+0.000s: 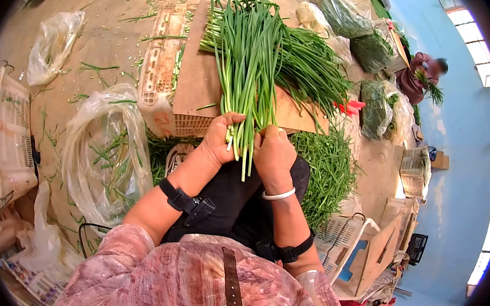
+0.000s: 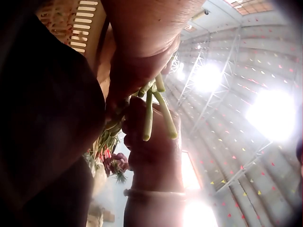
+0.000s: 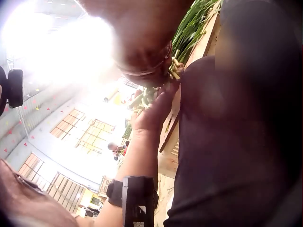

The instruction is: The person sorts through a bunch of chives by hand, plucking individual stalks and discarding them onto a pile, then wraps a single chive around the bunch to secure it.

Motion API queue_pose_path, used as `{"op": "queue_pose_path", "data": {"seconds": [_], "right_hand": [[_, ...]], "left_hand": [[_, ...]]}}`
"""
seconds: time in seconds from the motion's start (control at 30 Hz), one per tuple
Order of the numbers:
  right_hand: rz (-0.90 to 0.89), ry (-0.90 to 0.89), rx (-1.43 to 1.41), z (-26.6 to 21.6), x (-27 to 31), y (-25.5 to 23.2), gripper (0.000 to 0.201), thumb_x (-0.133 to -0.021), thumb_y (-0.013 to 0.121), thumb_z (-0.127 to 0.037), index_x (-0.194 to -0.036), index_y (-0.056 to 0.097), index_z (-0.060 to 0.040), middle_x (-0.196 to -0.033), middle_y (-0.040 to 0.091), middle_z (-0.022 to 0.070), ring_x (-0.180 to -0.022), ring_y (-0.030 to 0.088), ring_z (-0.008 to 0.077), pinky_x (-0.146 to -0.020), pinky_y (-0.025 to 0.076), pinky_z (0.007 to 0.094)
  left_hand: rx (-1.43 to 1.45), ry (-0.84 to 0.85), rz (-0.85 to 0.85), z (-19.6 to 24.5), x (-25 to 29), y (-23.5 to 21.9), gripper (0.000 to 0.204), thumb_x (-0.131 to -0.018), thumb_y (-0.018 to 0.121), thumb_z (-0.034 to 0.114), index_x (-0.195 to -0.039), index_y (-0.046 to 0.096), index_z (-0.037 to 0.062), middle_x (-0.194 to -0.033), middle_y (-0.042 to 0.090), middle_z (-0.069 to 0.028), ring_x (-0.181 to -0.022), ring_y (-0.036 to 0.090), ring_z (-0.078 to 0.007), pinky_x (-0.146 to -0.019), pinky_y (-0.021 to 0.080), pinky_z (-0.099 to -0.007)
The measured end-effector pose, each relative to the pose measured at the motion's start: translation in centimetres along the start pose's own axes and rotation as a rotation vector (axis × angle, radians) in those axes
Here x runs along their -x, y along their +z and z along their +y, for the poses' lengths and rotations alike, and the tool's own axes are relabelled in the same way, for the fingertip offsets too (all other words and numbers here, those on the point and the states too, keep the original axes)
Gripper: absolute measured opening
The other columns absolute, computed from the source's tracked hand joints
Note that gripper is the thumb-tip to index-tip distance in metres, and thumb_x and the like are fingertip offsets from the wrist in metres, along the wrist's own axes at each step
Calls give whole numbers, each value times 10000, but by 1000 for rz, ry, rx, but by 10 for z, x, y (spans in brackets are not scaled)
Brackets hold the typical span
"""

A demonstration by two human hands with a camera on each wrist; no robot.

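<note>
A bunch of long green garlic chives (image 1: 249,55) lies with its leaves pointing away and its pale stem ends towards the person's lap. From the left side the left hand (image 1: 219,139) grips the stems, thumb laid across them. The right hand (image 1: 274,153), a white bangle at its wrist, pinches stems at the bunch's lower right. Several cut stem ends (image 2: 148,123) stick out between the two hands in the left wrist view. Under the bunch, a second pile of chives (image 1: 312,61) spreads right over a brown board (image 1: 197,88).
The board rests on an upturned plastic crate (image 1: 160,62). Left of it sits an open clear plastic bag (image 1: 71,135) with leaf scraps. Loose greens (image 1: 327,169) heap up by the right knee. Filled bags (image 1: 372,51) line the right, near another person (image 1: 417,76) holding greens.
</note>
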State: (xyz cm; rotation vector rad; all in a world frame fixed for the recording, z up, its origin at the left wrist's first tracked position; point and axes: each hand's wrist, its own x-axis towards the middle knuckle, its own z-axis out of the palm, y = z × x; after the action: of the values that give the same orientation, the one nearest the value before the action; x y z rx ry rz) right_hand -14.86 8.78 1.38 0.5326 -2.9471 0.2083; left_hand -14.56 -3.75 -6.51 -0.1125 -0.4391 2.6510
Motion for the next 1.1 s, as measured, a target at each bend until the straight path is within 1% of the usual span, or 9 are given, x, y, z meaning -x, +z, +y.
{"op": "queue_pose_path", "data": {"seconds": [0.2,0.27,0.43,0.77,0.87,0.97,1.03,1.07,1.1], "right_hand": [[99,40,-53,5,6,8,192,-783,640,-251,-814,555,-81,-746,589,118,-628,609,311,-537,492,407],[119,58,-233,9,6,7,185,-783,646,-246,-838,582,-82,-758,591,118,-640,605,316,-562,490,406],[-38,224,-323,12,-4,-2,199,-781,653,-261,-784,644,-63,-771,626,147,-702,616,345,-622,486,429],[-147,176,-154,6,-11,-4,244,-792,621,-289,-795,616,-44,-777,634,178,-690,633,362,-611,508,440],[-143,192,-63,4,-13,-3,216,-766,650,-257,-769,641,-41,-756,644,162,-689,630,333,-616,494,423],[-115,199,-36,5,-13,-2,206,-771,640,-252,-766,628,-47,-746,636,159,-685,625,335,-609,489,427],[24,160,-83,7,-7,1,152,-776,635,-208,-774,610,-58,-720,620,136,-653,609,319,-584,480,413],[25,156,-84,8,-4,2,152,-776,635,-208,-774,610,-58,-720,620,136,-653,609,319,-584,480,413],[165,77,-188,9,0,4,131,-777,634,-186,-791,590,-63,-721,601,131,-632,600,321,-564,478,411]], "left_hand": [[-33,-4,-24,-4,1,10,322,-807,480,132,-1025,565,-89,-939,643,-223,-818,636,-350,-832,501,-450],[-29,-11,-35,-4,1,8,318,-806,485,130,-1027,563,-85,-943,642,-219,-822,636,-342,-825,504,-445],[-56,-1,-74,-2,-2,-1,322,-804,494,123,-1054,546,-72,-973,632,-205,-883,626,-327,-825,504,-445],[-57,-12,-102,-4,-5,-6,331,-798,503,122,-1069,544,-65,-991,629,-205,-902,618,-334,-848,490,-459],[-80,-27,-137,-7,-7,-3,335,-796,510,126,-1067,547,-67,-991,631,-207,-906,618,-338,-859,485,-458],[-62,-7,-107,-6,-8,-7,340,-796,515,129,-1069,550,-71,-999,633,-205,-921,617,-338,-877,480,-456],[-39,30,-60,-4,-9,-10,341,-798,516,127,-1071,552,-72,-1005,633,-203,-930,617,-338,-886,477,-455],[-44,60,-24,-8,-9,-4,322,-806,491,119,-1056,559,-72,-998,634,-208,-922,622,-333,-883,488,-442],[-49,89,13,-10,-9,0,308,-814,466,111,-1040,567,-72,-991,634,-213,-914,628,-328,-881,498,-429]]}}
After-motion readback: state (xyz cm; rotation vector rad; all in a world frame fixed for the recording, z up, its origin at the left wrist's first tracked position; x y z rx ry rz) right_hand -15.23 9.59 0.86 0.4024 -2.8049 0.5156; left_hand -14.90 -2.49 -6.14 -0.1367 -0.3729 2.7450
